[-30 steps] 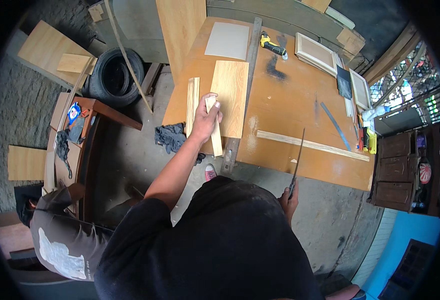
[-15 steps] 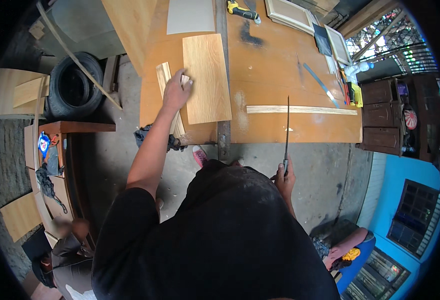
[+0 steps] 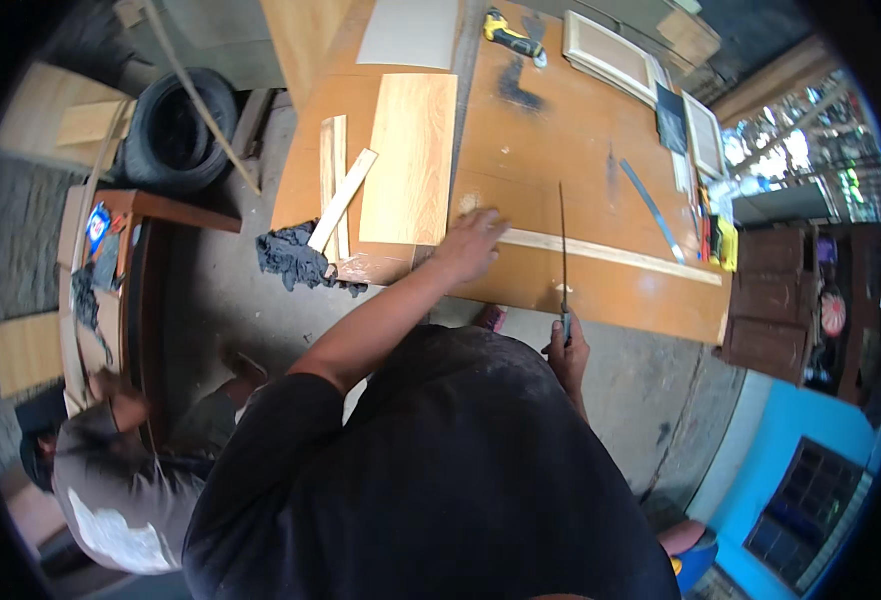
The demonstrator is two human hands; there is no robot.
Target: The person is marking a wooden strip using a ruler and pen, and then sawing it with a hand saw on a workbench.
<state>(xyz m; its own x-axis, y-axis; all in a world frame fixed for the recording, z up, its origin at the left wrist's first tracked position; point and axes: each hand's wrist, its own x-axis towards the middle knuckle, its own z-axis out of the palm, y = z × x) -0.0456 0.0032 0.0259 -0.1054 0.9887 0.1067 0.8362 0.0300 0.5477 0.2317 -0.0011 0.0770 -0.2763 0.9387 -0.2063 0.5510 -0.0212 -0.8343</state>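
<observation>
My left hand [image 3: 471, 243] is over the bench with fingers apart, at the left end of a long wood strip [image 3: 620, 255]; whether it touches is unclear. My right hand [image 3: 566, 355] grips the dark handle of a thin saw [image 3: 563, 250], blade pointing away over the strip. A light wood-grain board [image 3: 405, 160] lies left of my left hand. Short strips [image 3: 344, 195] lie beside it, one crossing the others, near crumpled dark cloth [image 3: 295, 258]. The orange-brown bench [image 3: 520, 175] has a metal bar along its middle, partly under my left hand.
A yellow-black power tool [image 3: 510, 35], framed panels [image 3: 608, 60], a steel ruler [image 3: 650, 208] and hand tools [image 3: 720, 245] sit on the bench. Tires [image 3: 182, 130] and a wooden piece of furniture [image 3: 180, 210] stand left. A co-worker [image 3: 120, 480] is bent at lower left. A cabinet [image 3: 770, 290] stands right.
My left hand has released the short strip, leaving it across the others, and moved right to the long strip's end. My right hand still holds the saw. The view has shifted.
</observation>
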